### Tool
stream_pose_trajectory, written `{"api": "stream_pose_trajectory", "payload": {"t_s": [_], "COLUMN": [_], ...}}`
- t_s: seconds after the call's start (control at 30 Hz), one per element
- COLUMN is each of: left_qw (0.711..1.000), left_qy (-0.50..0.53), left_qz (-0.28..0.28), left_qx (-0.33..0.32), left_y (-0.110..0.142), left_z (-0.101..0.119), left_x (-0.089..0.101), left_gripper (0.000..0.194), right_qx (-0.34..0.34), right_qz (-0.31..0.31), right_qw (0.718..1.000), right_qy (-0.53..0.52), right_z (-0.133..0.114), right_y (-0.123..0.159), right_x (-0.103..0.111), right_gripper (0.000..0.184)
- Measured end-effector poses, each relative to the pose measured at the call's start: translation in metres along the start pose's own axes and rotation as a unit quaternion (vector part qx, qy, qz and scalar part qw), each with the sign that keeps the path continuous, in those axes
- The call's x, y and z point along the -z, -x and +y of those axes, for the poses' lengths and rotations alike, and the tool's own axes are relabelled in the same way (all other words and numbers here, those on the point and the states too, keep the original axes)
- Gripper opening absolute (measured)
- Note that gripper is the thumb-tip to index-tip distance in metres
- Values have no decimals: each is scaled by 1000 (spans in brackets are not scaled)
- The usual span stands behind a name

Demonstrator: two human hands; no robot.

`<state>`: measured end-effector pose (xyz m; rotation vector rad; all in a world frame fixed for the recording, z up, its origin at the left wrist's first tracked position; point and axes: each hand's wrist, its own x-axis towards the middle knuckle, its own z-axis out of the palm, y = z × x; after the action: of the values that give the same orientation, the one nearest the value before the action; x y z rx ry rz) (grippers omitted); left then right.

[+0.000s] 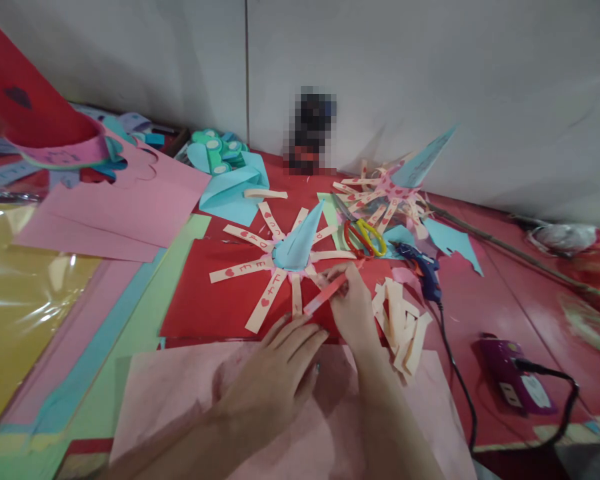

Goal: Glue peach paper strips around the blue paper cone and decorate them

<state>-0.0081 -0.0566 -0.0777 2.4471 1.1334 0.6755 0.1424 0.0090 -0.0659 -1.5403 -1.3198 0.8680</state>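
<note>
My right hand (351, 303) is closed around a red marker (324, 295), over the lower right of a paper craft. The craft has a light blue cone (299, 241) in the middle and cream paper strips (267, 301) fanning out around it, several with red letters and hearts. My left hand (280, 360) lies with fingers stretched out just below the strips, nearest a strip (297, 296) without visible lettering. Under the craft is a red sheet (195, 293). A loose pile of blank cream strips (403, 327) lies beside my right wrist.
Red-and-yellow-handled scissors (365, 239) and a blue glue gun (425, 270) lie to the right. A purple power socket (517, 377) sits farther right, with a cable. A similar cone craft (420, 167) stands behind. Pink sheets (125, 207) and a red cone (35, 87) are at left.
</note>
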Motion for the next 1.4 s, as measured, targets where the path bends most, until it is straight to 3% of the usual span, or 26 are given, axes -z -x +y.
{"api": "stream_pose_trajectory", "payload": {"t_s": [0.07, 0.2, 0.43, 0.7, 0.9, 1.13, 1.27, 1.4], "left_qw": [1000, 996, 985, 970, 966, 965, 965, 966], "left_qy": [-19, -81, -168, -242, -257, -260, -261, -257], "left_qz": [8, 30, 44, -12, -16, 5, -14, -20], "left_qx": [2, -7, -13, 23, 31, 17, 21, 30], "left_y": [0, 1, 1, 3, 2, 1, 2, 2], "left_z": [-3, -8, -8, -11, -10, -10, -9, -9], "left_x": [-2, -6, -10, -12, -11, -11, -11, -11], "left_gripper": [35, 34, 37, 48, 49, 50, 50, 49], "right_qx": [20, 41, 58, 76, 75, -2, -15, -9], "right_qz": [51, 74, 65, 61, 56, 15, -43, -72], "right_qw": [998, 996, 996, 995, 995, 998, 997, 997], "right_qy": [43, 35, 3, -18, -37, -55, -58, -10], "right_z": [3, 2, 0, -3, -4, -3, -1, -3], "right_y": [-1, 0, 3, 4, 6, 8, 7, 5], "right_x": [-1, -1, 0, -4, -4, -8, -8, -7], "right_gripper": [18, 18, 15, 13, 19, 30, 39, 33]}}
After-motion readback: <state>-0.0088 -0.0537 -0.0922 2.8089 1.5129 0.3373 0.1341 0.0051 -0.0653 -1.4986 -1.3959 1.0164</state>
